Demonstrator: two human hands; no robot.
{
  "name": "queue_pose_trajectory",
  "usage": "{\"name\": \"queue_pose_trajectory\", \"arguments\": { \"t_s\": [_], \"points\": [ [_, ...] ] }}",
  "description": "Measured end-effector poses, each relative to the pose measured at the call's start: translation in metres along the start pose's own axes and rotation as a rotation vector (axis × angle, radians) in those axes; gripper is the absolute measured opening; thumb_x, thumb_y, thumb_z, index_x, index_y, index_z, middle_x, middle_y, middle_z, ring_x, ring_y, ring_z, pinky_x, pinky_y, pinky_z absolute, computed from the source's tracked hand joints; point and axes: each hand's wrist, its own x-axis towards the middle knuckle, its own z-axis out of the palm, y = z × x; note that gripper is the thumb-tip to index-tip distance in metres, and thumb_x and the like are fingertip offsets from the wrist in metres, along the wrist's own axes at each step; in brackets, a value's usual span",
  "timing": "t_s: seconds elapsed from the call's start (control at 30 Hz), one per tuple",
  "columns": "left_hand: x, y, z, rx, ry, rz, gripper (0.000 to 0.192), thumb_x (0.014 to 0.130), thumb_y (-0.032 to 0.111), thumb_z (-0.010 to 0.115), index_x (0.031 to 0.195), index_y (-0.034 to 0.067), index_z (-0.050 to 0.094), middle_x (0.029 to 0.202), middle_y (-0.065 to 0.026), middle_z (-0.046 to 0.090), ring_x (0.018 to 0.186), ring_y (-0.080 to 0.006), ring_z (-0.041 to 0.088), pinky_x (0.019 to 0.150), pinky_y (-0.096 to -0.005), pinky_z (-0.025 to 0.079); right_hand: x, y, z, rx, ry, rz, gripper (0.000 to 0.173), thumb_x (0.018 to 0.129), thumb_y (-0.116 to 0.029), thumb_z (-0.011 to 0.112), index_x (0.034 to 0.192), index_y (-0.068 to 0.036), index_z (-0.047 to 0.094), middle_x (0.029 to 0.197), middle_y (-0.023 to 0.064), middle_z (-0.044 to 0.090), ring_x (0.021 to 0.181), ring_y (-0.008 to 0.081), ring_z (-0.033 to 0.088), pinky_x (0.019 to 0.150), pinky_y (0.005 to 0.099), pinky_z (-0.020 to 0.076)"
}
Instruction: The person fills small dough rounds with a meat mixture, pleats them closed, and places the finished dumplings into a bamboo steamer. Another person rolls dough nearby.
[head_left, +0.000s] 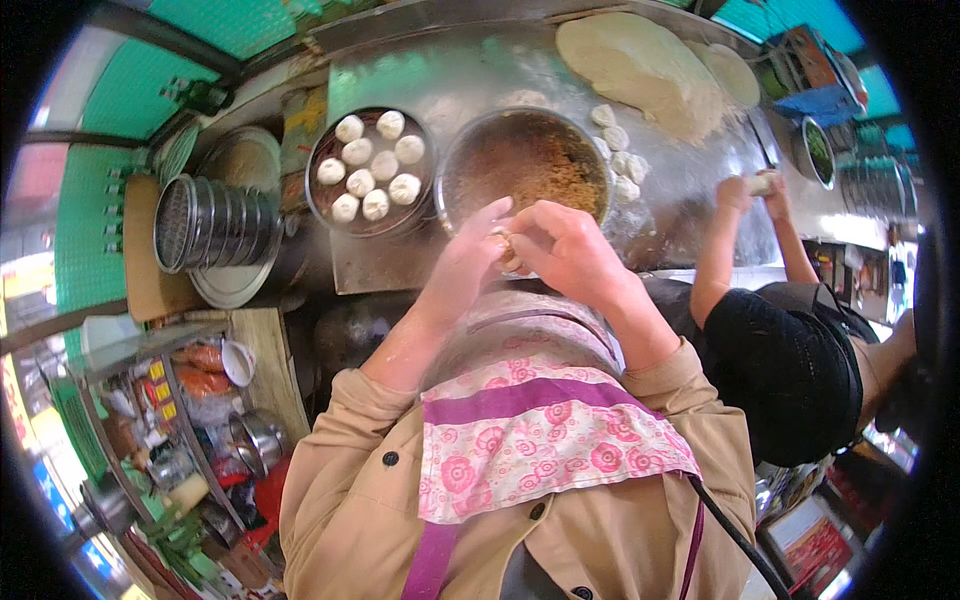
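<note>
Both my hands meet at the near rim of a wide metal bowl of brown filling. Between my left hand and my right hand is a small piece of dough with filling, mostly hidden by the fingers. My left hand cups its side, and the fingers of my right hand pinch at it. Left of the bowl, a round steamer tray bears several filled white buns. Several small lumps of dough lie against the bowl's right side.
A large slab of dough lies on the floured metal worktop at the back right. At the right, a co-worker in black holds a piece of dough. Stacked metal steamers stand at the left, above a cluttered shelf.
</note>
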Motion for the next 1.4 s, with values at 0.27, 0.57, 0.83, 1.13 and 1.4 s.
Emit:
{"name": "queue_pose_trajectory", "arguments": {
  "t_s": [0.27,0.57,0.83,1.13,1.4],
  "points": [
    [0.008,-0.019,-0.020,0.091,-0.018,-0.041,0.038,0.109,0.020,0.047,0.139,0.000,0.059,0.117,-0.0045,0.070,0.100,-0.0124,0.066,0.075,-0.0268,0.051,-0.001,0.007,-0.002,0.045,-0.009,-0.031,0.014,0.092,-0.012,0.066,0.097,0.000,0.071,0.094,0.0233,0.069,0.090,0.0432,0.068,0.081,0.0471,0.0552],
    [0.002,0.008,0.000,0.002,-0.039,-0.140,0.048,0.107,0.025,0.048,0.149,0.001,0.050,0.134,-0.0098,0.065,0.118,-0.0170,0.064,0.095,-0.0355,0.056,-0.003,0.003,-0.006,-0.023,-0.054,-0.004,0.021,0.094,-0.017,0.070,0.105,-0.001,0.072,0.091,0.0211,0.069,0.088,0.0398,0.070,0.079,0.0453,0.0561],
    [0.002,0.001,-0.013,0.171,-0.064,-0.096,0.043,0.107,0.025,0.048,0.140,0.002,0.062,0.110,-0.0010,0.067,0.086,-0.0044,0.057,0.068,-0.0246,0.047,-0.001,-0.002,-0.003,-0.012,-0.028,-0.108,0.010,0.091,-0.006,0.072,0.097,0.001,0.069,0.088,0.0171,0.068,0.082,0.0338,0.070,0.072,0.0403,0.0551],
    [0.008,-0.007,-0.021,0.183,-0.040,-0.055,0.044,0.107,0.027,0.048,0.138,-0.002,0.060,0.121,-0.0053,0.070,0.113,-0.0160,0.067,0.099,-0.0334,0.054,0.003,0.002,-0.004,-0.061,-0.041,-0.148,0.012,0.092,-0.008,0.074,0.099,0.001,0.070,0.089,0.0168,0.068,0.081,0.0325,0.069,0.072,0.0403,0.0549],
    [0.007,0.001,-0.018,0.091,-0.107,-0.095,0.046,0.103,0.019,0.041,0.139,-0.001,0.061,0.100,0.0015,0.068,0.076,-0.0066,0.059,0.066,-0.0235,0.048,0.002,-0.003,-0.002,-0.024,-0.046,-0.115,0.013,0.092,-0.009,0.074,0.099,0.000,0.070,0.088,0.0165,0.067,0.078,0.0327,0.068,0.070,0.0409,0.0540]
  ]
}}
